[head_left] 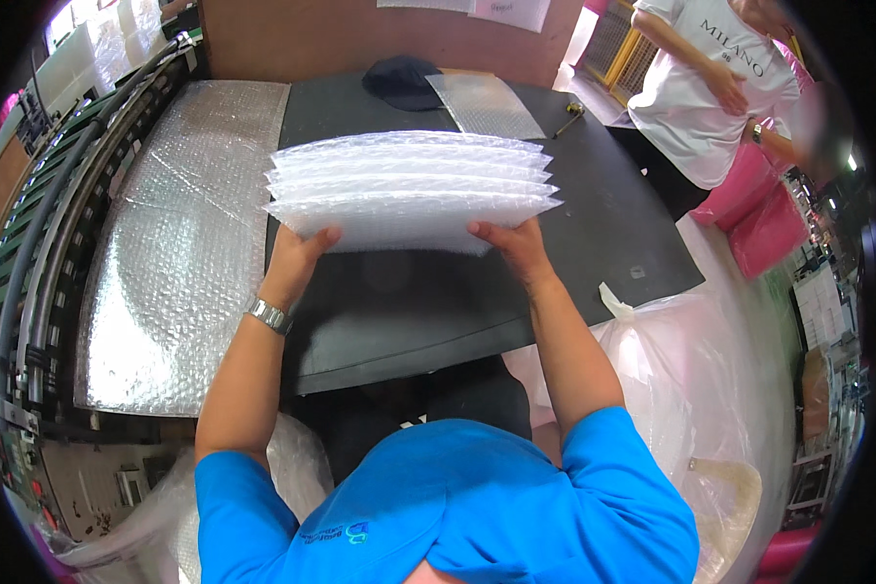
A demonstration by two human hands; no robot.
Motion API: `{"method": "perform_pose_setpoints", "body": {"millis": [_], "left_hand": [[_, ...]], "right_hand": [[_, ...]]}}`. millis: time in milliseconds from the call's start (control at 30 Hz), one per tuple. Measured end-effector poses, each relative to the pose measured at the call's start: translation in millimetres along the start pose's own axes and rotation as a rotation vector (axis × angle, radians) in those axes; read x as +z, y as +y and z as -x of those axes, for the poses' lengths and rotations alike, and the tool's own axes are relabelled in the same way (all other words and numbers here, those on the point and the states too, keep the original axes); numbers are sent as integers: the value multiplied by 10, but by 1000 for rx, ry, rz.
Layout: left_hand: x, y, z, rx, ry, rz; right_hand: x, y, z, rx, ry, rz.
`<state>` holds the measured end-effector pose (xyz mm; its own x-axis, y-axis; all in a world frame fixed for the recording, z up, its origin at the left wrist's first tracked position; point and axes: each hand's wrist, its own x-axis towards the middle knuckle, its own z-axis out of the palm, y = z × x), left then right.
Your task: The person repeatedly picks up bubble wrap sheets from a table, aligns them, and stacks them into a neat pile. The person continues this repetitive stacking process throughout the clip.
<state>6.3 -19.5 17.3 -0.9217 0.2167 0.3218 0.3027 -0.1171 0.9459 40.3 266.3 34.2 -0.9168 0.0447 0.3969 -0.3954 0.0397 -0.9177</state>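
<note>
A stack of clear bubble-wrap pieces point(409, 185), fanned so that several edges show one behind another, is held over the middle of the dark tabletop point(613, 224); whether its underside touches the surface cannot be told. The left hand point(304, 251) pinches the stack at its near left corner, thumb on the near face, and the right hand point(516, 245) grips the near right corner the same way; the remaining fingers are mostly hidden behind the plastic. A metal-banded watch point(270, 315) sits on the left wrist.

Beyond the stack, toward the tabletop's far edge, lie a dark cloth item point(399, 83) and, just to its right, a flat bubble-wrap piece point(496, 109). A small brass-coloured object point(573, 111) lies near the far right corner. A broad bubble-wrap sheet point(165, 253) covers the left side, beside a rack with long rails point(54, 224). A brown panel point(311, 39) stands behind the far edge. Past the right edge are another person in a white shirt point(696, 88) and pink bags point(769, 234).
</note>
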Motion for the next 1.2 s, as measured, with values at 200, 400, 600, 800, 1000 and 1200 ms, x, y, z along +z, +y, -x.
{"method": "perform_pose_setpoints", "body": {"millis": [200,400,600,800,1000,1200], "left_hand": [[-63,-215,-73,287,256,-119],[23,-83,27,491,173,-490],[489,-88,189,204,-116,-38],[433,-96,189,84,-26,41],[414,-117,199,86,-31,69],[427,-178,198,85,-19,21]], "right_hand": [[-65,-1007,-283,-249,55,689],[156,-1952,-404,-333,-334,1287],[650,-1807,-394,-117,-724,1454],[780,-1793,-415,-366,-571,1168],[1180,-1711,-350,-723,-544,988],[1243,-1626,-483,-635,-262,563]]}}
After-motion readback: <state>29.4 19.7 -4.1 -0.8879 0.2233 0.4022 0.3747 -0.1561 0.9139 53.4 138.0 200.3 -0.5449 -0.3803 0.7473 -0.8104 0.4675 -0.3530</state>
